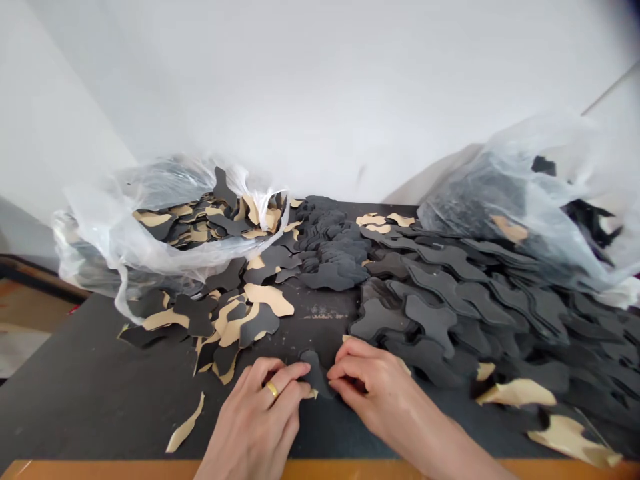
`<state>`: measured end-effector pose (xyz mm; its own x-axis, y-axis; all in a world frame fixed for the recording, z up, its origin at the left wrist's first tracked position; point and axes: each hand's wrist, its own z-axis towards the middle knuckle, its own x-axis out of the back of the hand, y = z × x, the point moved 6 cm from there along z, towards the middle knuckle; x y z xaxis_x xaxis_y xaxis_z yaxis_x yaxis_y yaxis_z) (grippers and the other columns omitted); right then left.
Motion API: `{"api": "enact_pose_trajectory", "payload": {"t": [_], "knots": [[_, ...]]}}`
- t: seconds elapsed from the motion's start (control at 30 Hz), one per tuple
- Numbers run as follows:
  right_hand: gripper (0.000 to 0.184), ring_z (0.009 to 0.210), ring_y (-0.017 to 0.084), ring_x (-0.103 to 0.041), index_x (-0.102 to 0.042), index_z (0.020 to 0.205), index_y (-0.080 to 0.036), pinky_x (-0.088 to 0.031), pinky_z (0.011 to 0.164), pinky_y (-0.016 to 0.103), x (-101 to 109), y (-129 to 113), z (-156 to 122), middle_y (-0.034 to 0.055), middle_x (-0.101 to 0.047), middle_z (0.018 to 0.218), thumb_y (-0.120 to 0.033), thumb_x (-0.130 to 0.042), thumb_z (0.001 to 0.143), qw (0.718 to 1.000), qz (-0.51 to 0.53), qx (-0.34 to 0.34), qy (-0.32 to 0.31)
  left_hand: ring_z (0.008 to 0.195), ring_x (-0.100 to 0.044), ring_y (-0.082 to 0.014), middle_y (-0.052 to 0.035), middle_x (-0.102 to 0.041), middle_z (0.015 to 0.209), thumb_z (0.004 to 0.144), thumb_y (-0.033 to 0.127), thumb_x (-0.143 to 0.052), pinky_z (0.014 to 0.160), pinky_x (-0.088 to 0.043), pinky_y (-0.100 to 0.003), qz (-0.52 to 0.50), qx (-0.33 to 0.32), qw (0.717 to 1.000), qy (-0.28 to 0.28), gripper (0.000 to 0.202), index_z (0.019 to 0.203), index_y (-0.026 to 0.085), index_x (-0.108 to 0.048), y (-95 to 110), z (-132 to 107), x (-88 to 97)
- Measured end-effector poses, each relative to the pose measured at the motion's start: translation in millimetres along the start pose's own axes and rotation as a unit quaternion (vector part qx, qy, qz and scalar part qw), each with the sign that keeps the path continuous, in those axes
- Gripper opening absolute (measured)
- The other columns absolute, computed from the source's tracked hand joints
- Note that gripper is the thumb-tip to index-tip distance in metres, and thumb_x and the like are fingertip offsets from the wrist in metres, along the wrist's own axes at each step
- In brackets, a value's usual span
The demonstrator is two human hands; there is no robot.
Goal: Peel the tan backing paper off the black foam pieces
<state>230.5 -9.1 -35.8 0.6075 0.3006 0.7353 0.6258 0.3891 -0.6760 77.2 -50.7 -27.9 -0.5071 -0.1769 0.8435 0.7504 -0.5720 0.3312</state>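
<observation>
Gently pinching small blk foam cutout (pixel 315 375) betw. fingertips of left hand (pixel 257 407) and right hand (pixel 373 390), tan backing paper (pixel 311 394) at its edge, both grips closed.

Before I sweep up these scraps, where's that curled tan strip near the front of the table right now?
In the head view, the tan strip lies on the dark tabletop, just left of the left hand and close to the orange front edge.

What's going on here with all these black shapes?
A person's left hand and right hand are at a small black cutout on a dark table. Loose tan paper strips lie nearby, and many more black cutouts are piled beside clear plastic bags.
</observation>
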Motion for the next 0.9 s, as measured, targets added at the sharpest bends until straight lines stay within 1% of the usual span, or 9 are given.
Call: {"api": "enact_pose_trajectory", "payload": {"t": [0.13,0.23,0.37,0.47,0.57,0.67,0.73,0.87,0.9], "knots": [[0.023,0.063,0.010,-0.051,-0.069,0.074,-0.017,-0.033,0.056,0.024,-1,0,-1,-0.0013,-0.057,0.079,0.000,-0.057,0.084,1.000,-0.023,0.005,0.006,0.094,-0.060,-0.0230,-0.0007,-0.073,0.113,0.088,0.005,-0.044,0.075,-0.058,-0.036,-0.001,-0.007,1.000,-0.008,0.030,0.094,0.023,-0.067,2,1,-0.4],[0.022,0.064,0.010,-0.052,-0.068,0.073,-0.017,-0.033,0.056,0.025,-2,0,-2,-0.0010,-0.058,0.080,0.000,-0.057,0.083,0.999,-0.031,0.012,0.008,0.095,-0.062,-0.0217,-0.0027,-0.073,0.112,0.089,0.004,-0.044,0.079,-0.059,-0.034,-0.023,-0.002,1.000,-0.019,0.031,0.095,0.023,-0.067,-2,0,0.7],[0.023,0.065,0.010,-0.052,-0.066,0.073,-0.018,-0.033,0.056,0.025,-3,1,-2,-0.0014,-0.057,0.080,0.000,-0.056,0.083,0.999,-0.034,0.015,0.006,0.098,-0.066,-0.0186,-0.0038,-0.073,0.106,0.093,0.009,-0.044,0.082,-0.058,-0.030,-0.064,0.038,0.997,-0.025,0.029,0.106,0.024,-0.065,-21,-3,7.8],[0.023,0.064,0.010,-0.051,-0.065,0.072,-0.018,-0.031,0.055,0.025,-3,0,-2,-0.0013,-0.057,0.079,0.001,-0.056,0.082,0.999,-0.041,0.019,0.012,0.097,-0.066,-0.0183,-0.0035,-0.072,0.103,0.095,0.012,-0.046,0.083,-0.058,-0.030,-0.057,0.063,0.996,-0.001,0.024,0.103,0.024,-0.066,-32,-4,18.3],[0.023,0.063,0.010,-0.051,-0.066,0.072,-0.018,-0.031,0.055,0.025,-1,-2,-2,-0.0008,-0.058,0.079,0.001,-0.056,0.082,0.999,-0.042,0.029,0.013,0.096,-0.065,-0.0181,-0.0041,-0.072,0.102,0.094,0.011,-0.047,0.081,-0.057,-0.028,-0.053,0.051,0.997,0.010,0.023,0.099,0.023,-0.066,-30,-2,26.5],[0.023,0.062,0.010,-0.051,-0.067,0.073,-0.018,-0.033,0.056,0.024,0,-3,-2,-0.0007,-0.057,0.078,0.000,-0.057,0.083,0.999,-0.041,0.030,0.010,0.098,-0.063,-0.0173,-0.0036,-0.071,0.103,0.093,0.006,-0.044,0.083,-0.056,-0.028,-0.066,0.030,0.997,0.011,0.028,0.099,0.022,-0.066,-19,2,30.0],[0.023,0.063,0.011,-0.052,-0.067,0.074,-0.018,-0.035,0.057,0.024,0,-3,-2,-0.0007,-0.058,0.078,0.000,-0.057,0.083,0.999,-0.042,0.030,0.007,0.100,-0.062,-0.0169,-0.0033,-0.071,0.107,0.092,0.003,-0.043,0.086,-0.055,-0.028,-0.084,0.016,0.996,-0.011,0.032,0.103,0.023,-0.066,-11,6,27.1],[0.022,0.065,0.011,-0.053,-0.067,0.076,-0.018,-0.035,0.057,0.024,-1,-2,-2,-0.0008,-0.057,0.079,0.000,-0.057,0.084,0.999,-0.045,0.027,0.008,0.106,-0.061,-0.0200,-0.0048,-0.069,0.115,0.086,0.009,-0.061,0.092,-0.054,-0.033,-0.100,-0.029,0.985,-0.137,0.037,0.120,0.024,-0.063,-4,19,9.3],[0.022,0.065,0.011,-0.053,-0.067,0.076,-0.018,-0.035,0.057,0.024,-1,-1,-2,-0.0010,-0.057,0.079,0.000,-0.057,0.084,0.999,-0.043,0.024,0.009,0.105,-0.062,-0.0203,-0.0054,-0.069,0.115,0.084,0.010,-0.066,0.093,-0.054,-0.033,-0.112,-0.050,0.980,-0.154,0.039,0.120,0.023,-0.063,-4,22,7.0]]}}
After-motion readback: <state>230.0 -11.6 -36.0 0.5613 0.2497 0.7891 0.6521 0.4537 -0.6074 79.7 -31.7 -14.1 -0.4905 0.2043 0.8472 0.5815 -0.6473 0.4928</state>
